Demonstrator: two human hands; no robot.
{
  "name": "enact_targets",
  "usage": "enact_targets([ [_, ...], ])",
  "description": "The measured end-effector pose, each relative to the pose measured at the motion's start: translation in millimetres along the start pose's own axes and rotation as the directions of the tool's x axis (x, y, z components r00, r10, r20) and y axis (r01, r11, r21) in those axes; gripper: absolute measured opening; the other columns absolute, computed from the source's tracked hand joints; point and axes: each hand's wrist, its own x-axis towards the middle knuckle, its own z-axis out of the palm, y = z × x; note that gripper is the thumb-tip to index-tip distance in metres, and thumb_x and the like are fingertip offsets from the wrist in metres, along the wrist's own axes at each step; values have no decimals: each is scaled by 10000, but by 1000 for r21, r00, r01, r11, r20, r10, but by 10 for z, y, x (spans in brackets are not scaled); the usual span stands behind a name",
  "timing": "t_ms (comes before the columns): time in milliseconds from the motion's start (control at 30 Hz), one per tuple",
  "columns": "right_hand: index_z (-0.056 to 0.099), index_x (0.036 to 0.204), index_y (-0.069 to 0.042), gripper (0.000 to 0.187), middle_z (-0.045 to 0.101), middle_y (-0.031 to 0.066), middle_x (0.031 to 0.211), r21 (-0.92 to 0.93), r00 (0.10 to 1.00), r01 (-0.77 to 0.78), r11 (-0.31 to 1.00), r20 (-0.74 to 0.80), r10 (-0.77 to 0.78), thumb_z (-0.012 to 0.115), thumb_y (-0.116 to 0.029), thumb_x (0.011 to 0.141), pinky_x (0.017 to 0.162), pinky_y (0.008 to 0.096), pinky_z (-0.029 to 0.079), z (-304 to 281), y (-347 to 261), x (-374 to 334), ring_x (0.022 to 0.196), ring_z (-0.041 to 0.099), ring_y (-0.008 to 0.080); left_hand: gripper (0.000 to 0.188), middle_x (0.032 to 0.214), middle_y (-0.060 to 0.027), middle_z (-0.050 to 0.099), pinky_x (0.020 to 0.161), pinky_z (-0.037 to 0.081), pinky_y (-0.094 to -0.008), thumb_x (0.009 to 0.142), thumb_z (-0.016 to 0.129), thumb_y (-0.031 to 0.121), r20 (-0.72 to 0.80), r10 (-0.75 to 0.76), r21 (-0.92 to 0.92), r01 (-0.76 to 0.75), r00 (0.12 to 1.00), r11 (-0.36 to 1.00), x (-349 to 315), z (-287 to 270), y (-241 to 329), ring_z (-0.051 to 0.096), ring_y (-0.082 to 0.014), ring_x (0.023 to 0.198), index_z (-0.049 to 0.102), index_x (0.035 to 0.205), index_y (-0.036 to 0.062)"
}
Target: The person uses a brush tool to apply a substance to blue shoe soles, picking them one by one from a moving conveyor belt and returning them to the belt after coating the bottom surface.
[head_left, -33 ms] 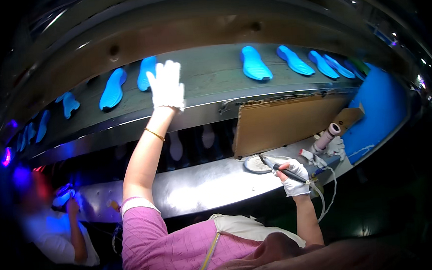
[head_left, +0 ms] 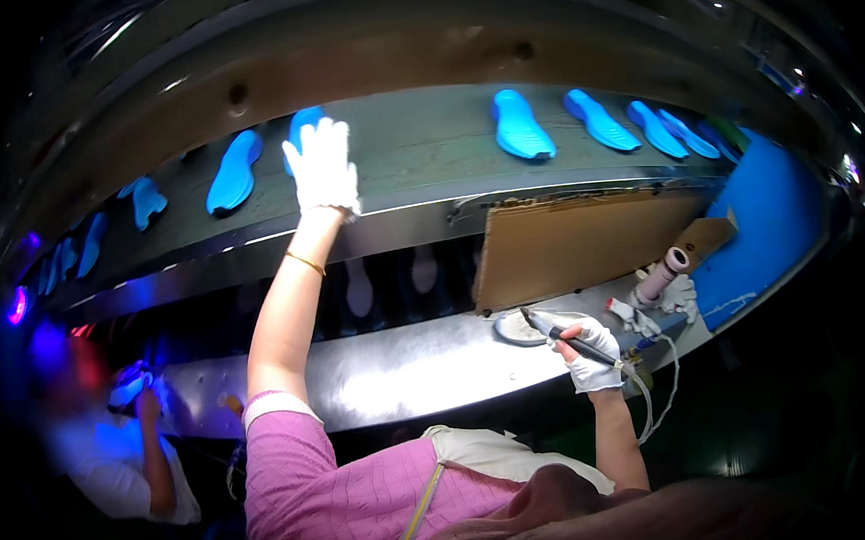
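My left hand point(head_left: 323, 172) wears a white glove and reaches over the long machine bed point(head_left: 413, 136), fingers stretched out. Its fingertips overlap a bright blue shoe sole point(head_left: 304, 124); whether they touch it I cannot tell. My right hand point(head_left: 592, 351), in a white glove with bare fingertips, grips a black pen-shaped tool point(head_left: 580, 346) with a dark, brush-like tip and a white tube trailing from its rear. That tip rests over a pale, dark-rimmed, shallow dish point(head_left: 519, 329) on the metal ledge point(head_left: 400, 378).
More blue soles point(head_left: 523, 128) lie spaced along the bed on both sides. A cardboard sheet point(head_left: 581, 245) leans upright behind the dish. At right stand a pinkish cylinder point(head_left: 665, 272), crumpled white gloves point(head_left: 677, 298) and a blue panel point(head_left: 760, 217). A co-worker point(head_left: 114, 448) sits at the left.
My left hand has shifted slightly left over the blue sole. The soles and the surroundings appear slightly farther right in the picture. My right hand keeps its hold on the black tool.
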Motion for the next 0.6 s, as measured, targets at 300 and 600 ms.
enact_targets([
  [300, 582, 833, -19, 126, 618, 65, 829, 69, 992, 27, 997, 122, -35, 637, 56, 748, 681, 238, 487, 136, -16, 29, 696, 603, 120, 165, 988, -100, 616, 1001, 338, -409, 806, 626, 160, -144, 97, -578, -163, 985, 800, -408, -363, -218, 565, -256, 956, 650, 928, 53],
  [600, 555, 850, -30, 161, 620, 64, 768, 267, 998, -52, 962, -16, 59, 658, 51, 756, 639, 223, 490, 179, 89, -3, 656, 598, 106, 472, 846, -235, 572, 669, 455, -331, 980, 263, 338, -146, -152, -713, -211, 977, -669, -452, -1362, -126, 519, -234, 691, 420, 623, 72],
])
